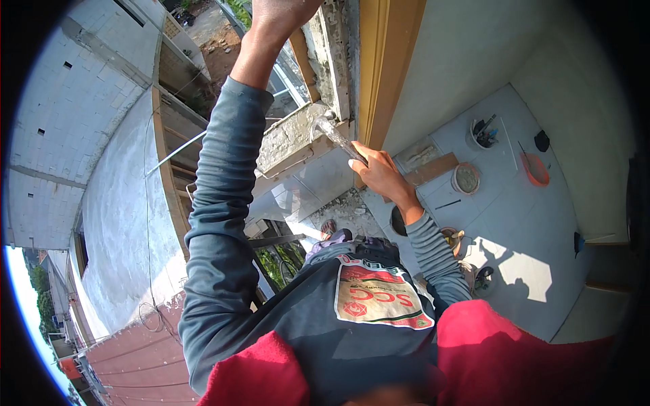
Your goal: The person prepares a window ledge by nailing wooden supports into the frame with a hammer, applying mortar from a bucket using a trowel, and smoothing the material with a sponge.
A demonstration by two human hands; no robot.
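My right hand (381, 172) is closed around the handle of a claw hammer (336, 139). The hammer's metal head is at the corner where a rough concrete sill (288, 141) meets the upright edge of the wall opening. Whether the head touches the concrete, I cannot tell. My left arm reaches up past the opening, and only the wrist and back part of my left hand (281, 17) show at the top edge. Its fingers are out of the picture. A yellow-brown wooden frame (382, 68) stands just right of the hammer.
Broken rubble (352, 210) lies on the floor below the sill. On the tiled floor (504, 216) at right are a bucket of tools (482, 134), a bucket of grey mix (466, 178), an orange basin (535, 169) and a wooden board (432, 169). Outside at left is a block wall (74, 101).
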